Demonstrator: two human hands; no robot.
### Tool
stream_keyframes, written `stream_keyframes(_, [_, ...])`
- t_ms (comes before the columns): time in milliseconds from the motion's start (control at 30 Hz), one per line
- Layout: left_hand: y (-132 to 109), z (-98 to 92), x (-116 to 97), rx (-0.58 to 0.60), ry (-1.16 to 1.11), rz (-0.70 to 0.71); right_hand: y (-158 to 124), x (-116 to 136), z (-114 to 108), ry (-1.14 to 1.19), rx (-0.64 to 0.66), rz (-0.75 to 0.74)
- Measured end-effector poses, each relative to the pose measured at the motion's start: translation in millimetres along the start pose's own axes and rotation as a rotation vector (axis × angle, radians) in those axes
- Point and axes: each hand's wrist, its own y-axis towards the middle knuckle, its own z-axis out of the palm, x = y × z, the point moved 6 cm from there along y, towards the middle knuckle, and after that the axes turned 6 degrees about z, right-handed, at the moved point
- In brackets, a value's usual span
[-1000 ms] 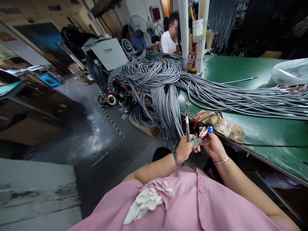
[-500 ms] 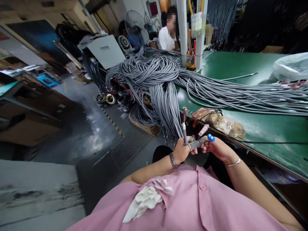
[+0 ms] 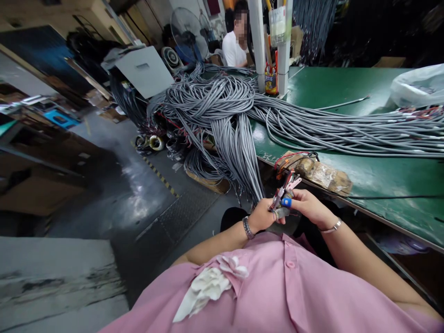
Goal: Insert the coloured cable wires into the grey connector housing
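Note:
My left hand, fingers closed, grips the end of a grey cable whose thin coloured wires fan out above the fingers. Close against it, my right hand is closed around a small pinkish tool with a hole. The tool's lower part lies hidden behind the fingers, and its exact kind is unclear. Blue tape wraps the right thumb, and greyish wrapping covers some fingers. The hands meet in front of my body, just off the bench edge.
A large heap of grey cables spreads over the green bench and hangs off its left edge. A tape-wrapped block lies near the edge with wires beside it. A plastic bag rests at right. A person in white sits beyond a post.
My right hand has moved left against my left hand, bringing the pinkish tool up to the cable end. The cable's wires now sit beside the tool. The view has shifted slightly.

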Motion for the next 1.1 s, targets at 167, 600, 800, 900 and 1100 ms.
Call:
stream_keyframes(167, [-1.3,-4.2,-1.8,-0.049,-0.067,0.006,-1.2,-2.7,-7.8,0.028,-0.062,-0.052])
stream_keyframes(600, [-3.5,-11.1,-0.1,-0.186,-0.21,0.011,1.4,-21.8,-19.0,0.258,-0.137,-0.033])
stream_keyframes(800, [-0.5,-10.7,-1.3,-0.286,-0.243,0.014,13.0,-27.3,-24.6,0.544,-0.194,-0.009])
stream_keyframes(900, [3.8,-6.6,-4.8,-0.316,-0.269,0.012,20.0,-21.4,-23.5,0.618,-0.205,-0.031])
stream_keyframes(1100, [12.0,-0.8,-7.6,-0.366,-0.271,0.018,25.5,-8.1,-17.9,0.572,-0.243,-0.135])
